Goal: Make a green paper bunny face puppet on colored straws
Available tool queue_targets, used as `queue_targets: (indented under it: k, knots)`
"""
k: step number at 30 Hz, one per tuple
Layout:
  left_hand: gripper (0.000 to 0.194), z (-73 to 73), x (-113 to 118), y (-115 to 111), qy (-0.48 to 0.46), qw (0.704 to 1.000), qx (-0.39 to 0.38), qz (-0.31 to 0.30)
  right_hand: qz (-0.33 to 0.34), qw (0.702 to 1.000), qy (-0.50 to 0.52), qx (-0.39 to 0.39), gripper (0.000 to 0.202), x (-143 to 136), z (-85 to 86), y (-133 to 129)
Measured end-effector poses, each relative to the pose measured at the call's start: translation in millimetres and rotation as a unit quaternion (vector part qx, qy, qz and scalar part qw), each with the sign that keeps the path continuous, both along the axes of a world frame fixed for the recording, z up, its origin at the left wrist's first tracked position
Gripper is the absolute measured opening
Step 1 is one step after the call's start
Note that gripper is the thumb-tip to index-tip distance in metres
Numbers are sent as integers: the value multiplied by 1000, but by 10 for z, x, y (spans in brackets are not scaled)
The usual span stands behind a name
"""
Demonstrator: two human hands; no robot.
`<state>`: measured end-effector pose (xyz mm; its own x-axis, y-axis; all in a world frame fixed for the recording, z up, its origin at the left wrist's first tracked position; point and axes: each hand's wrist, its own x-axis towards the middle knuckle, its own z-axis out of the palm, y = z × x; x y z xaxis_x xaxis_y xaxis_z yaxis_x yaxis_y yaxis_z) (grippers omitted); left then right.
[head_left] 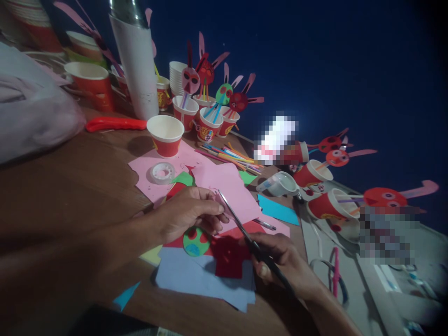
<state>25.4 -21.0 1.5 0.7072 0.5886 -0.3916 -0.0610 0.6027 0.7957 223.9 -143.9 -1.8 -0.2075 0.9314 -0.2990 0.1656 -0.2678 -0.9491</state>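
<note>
My right hand (280, 261) is closed on black-handled scissors (257, 249), whose blades point up and left toward my left hand (198, 210). The fingers of my left hand are pinched together near the blade tips, over a pink sheet (227, 191); what they hold is too small to make out. Just below that hand lies a green paper face (196, 241) with red eyes and a blue mouth. Red paper (229, 256) and light blue sheets (189, 275) are under the scissors. A tape roll (163, 173) rests on pink paper to the left.
A paper cup (165, 135) stands behind the tape, with thin colored sticks (231, 156) to its right. Cups holding paper faces line the back. A white bottle (135, 65), a red-handled tool (115, 123) and a plastic bag (35, 102) are at the left. Blue paper (278, 210) lies right.
</note>
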Motion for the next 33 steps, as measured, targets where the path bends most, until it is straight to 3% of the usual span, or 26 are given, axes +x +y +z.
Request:
queue_targets:
  k: [8, 15, 33]
  knots:
    - [9, 5, -13, 16, -4, 1000, -9, -9, 8, 999, -9, 37, 33, -24, 5, 17]
    - [9, 5, -7, 20, -8, 1000, -11, -10, -3, 1000, -3, 0, 29, -20, -8, -7]
    - [8, -21, 0, 33, 17, 999, -14, -36, 8, 999, -30, 23, 32, -1, -14, 5]
